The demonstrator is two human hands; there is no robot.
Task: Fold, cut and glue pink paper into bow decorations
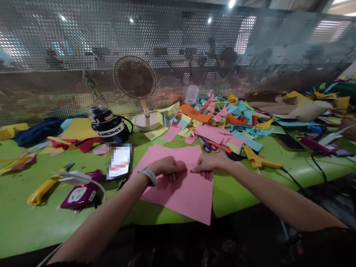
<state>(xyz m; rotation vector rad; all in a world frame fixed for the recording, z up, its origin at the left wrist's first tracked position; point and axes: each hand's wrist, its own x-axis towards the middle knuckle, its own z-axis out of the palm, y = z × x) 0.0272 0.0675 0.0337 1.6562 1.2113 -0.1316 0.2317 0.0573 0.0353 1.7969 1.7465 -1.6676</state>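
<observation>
My left hand point(167, 167), with a pale watch band on its wrist, is curled closed over a pink paper sheet point(183, 200). At its fingertips shows a small darker pink piece point(182, 165), seemingly paper, though its shape is hard to make out. Just to the right, my right hand point(205, 165) is also closed, thumb and forefinger pinched and pointing at the left. What lies in that pinch, if anything, is too small to tell. The sheet lies on the green table point(236, 196), its near corner over the front edge. Black-handled scissors point(207, 145) rest behind the right hand.
Left are a phone point(120, 163), a purple power strip point(82, 191) and a yellow cutter point(46, 187). Behind stand a black bottle point(107, 124) and a fan point(135, 78). A heap of paper scraps point(214, 118) and a yellow glue gun point(258, 159) lie right.
</observation>
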